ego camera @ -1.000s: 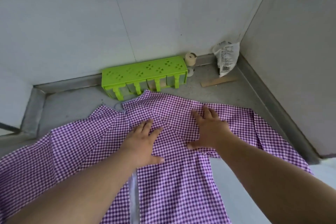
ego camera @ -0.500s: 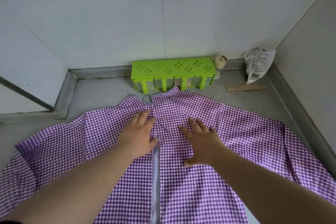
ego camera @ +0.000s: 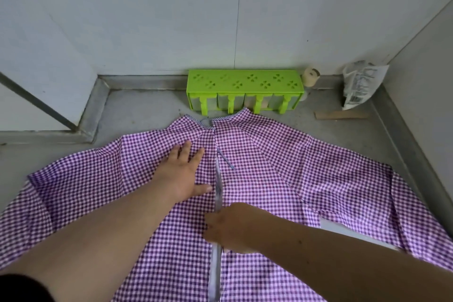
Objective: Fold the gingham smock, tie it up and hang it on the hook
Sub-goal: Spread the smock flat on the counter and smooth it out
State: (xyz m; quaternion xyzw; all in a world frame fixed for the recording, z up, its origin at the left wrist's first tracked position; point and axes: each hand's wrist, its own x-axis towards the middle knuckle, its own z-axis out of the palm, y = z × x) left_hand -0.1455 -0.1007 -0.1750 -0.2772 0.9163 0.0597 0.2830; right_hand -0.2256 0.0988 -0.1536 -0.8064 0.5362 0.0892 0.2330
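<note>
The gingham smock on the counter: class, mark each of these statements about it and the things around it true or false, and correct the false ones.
1. The gingham smock lies spread flat, not yet folded. True.
2. The left hand rests flat on the cloth with straight fingers. True.
3. The right hand is lifted clear of the smock. False: it is down at the smock's centre opening, fingers bent at the cloth edge.
4. The green rack stands on top of the smock. False: it stands behind the collar, against the wall.
5. A white bag leans in the far right corner. True.
</note>
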